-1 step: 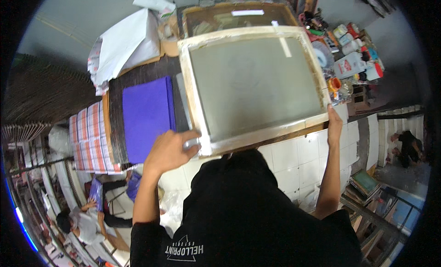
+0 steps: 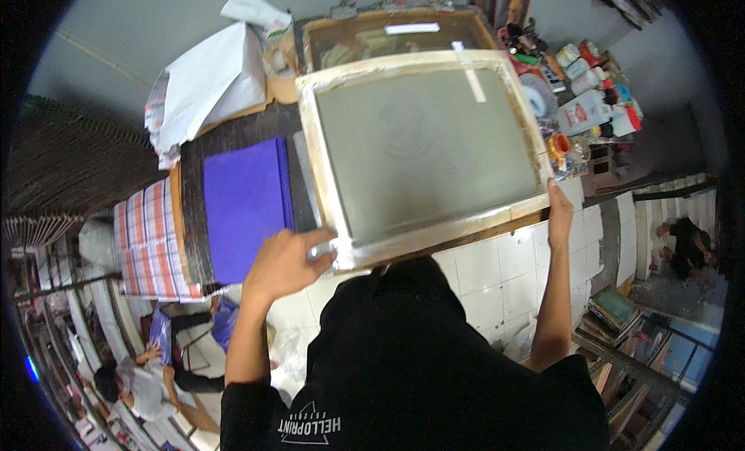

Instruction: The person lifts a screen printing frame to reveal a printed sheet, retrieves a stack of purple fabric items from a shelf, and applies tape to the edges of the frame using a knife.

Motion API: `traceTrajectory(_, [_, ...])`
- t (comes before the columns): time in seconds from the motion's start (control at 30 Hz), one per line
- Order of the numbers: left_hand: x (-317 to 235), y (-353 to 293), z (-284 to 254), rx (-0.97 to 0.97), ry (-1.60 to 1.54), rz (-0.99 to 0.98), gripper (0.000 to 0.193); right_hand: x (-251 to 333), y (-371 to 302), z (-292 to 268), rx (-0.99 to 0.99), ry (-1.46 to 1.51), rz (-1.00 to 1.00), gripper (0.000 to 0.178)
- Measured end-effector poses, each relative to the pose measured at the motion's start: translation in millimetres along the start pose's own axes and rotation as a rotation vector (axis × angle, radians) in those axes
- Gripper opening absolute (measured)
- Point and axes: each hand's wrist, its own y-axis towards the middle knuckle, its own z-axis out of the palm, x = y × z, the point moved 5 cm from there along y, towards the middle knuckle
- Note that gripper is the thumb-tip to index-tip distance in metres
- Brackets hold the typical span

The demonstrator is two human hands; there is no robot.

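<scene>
A screen printing frame (image 2: pixel 419 243) with pale, worn edges and grey-green mesh lies across the dark worktable, its near edge close to my body. Faint marks show on the mesh, and a strip of whitish tape sticks near its far right corner. My left hand (image 2: pixel 285 266) grips the near left corner, thumb and forefinger pinched on it. At the near right corner, my right hand (image 2: pixel 559 213) is closed around the edge, its fingers partly hidden. Left of the frame lies a neat stack of purple fabric (image 2: pixel 244 207).
Another framed screen (image 2: pixel 458 44) sits behind, under metal clamps. White paper sheets (image 2: pixel 206 79) lie at the far left; bottles and jars (image 2: pixel 586 110) crowd the right end. Plaid cloth (image 2: pixel 147 241) hangs at the left. A co-worker (image 2: pixel 143 385) sits lower left; another person (image 2: pixel 687 248) is far right.
The view has shifted slightly, with the frame and table appearing a little lower. Both hands keep their hold on the screen printing frame.
</scene>
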Motion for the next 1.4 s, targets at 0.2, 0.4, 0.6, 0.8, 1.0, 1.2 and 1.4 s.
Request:
traceTrajectory(0.2, [-1.0, -2.5, -0.3, -0.033, -0.074, 0.024, 0.033, -4.6, 0.4, -1.5, -0.037, 0.038, 0.064, 0.062])
traceTrajectory(0.4, [4.5, 3.0, 3.0, 0.010, -0.160, 0.016, 0.035, -4.3, 36.6, -23.9, -0.100, 0.007, 0.019, 0.056])
traceTrajectory(0.6, [-7.3, 4.4, -4.9, 0.054, -0.181, -0.075, 0.035, 73.5, 129.9, -33.0, -0.093, -0.095, -0.209, 0.040])
traceTrajectory(0.8, [-25.3, 7.8, -12.6, 0.202, -0.121, -0.361, 0.038, 96.4, 257.9, -3.3, -0.006, -0.154, -0.283, 0.033])
traceTrajectory(1.0, [-19.4, 5.2, -2.9, 0.040, -0.221, -0.360, 0.037, 117.4, 348.0, 41.1, 0.012, -0.334, -0.357, 0.026])
traceTrajectory(1.2, [-19.2, 7.4, 1.4, -0.025, -0.211, -0.375, 0.039, 146.1, 393.1, 80.1, 0.098, -0.491, -0.449, 0.027])
traceTrajectory(1.4, [-36.8, 10.6, -5.4, -0.033, -0.188, -0.514, 0.037, 127.1, 442.8, 55.1, 0.029, -0.559, -0.357, 0.028])
